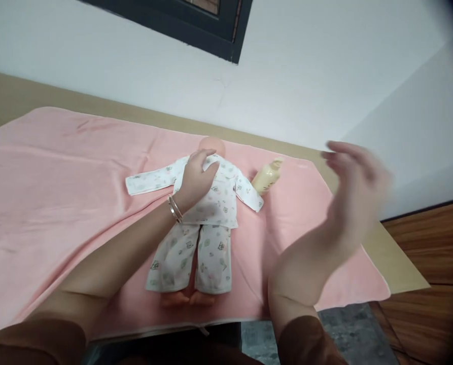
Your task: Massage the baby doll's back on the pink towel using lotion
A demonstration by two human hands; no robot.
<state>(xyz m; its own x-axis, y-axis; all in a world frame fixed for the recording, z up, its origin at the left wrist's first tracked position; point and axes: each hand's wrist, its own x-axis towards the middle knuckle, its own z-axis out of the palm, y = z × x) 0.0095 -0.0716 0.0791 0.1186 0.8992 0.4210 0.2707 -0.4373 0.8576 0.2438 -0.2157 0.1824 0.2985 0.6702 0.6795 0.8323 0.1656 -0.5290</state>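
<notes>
A baby doll (pixel 211 146) lies on its back on a pink blanket (pixel 77 167), its feet towards me. It wears a white patterned top (pixel 222 203) and matching trousers (pixel 214 258), and its sleeves spread out to both sides. My left hand (pixel 198 180), with bracelets at the wrist, is over the upper chest of the top, thumb apart from the fingers. It covers part of the doll's neck and chest. Raised to the right, away from the doll, my right hand (pixel 357 190) is motion-blurred. Its fingers are bent loosely with no object visible in them.
A pale yellow bottle (pixel 266 177) lies tilted beside the doll's sleeve on the right. The blanket covers a tan table (pixel 397 258) set against a white wall (pixel 287 91). A dark window frame (pixel 226 43) is above, and wooden panelling (pixel 435 243) stands at the right.
</notes>
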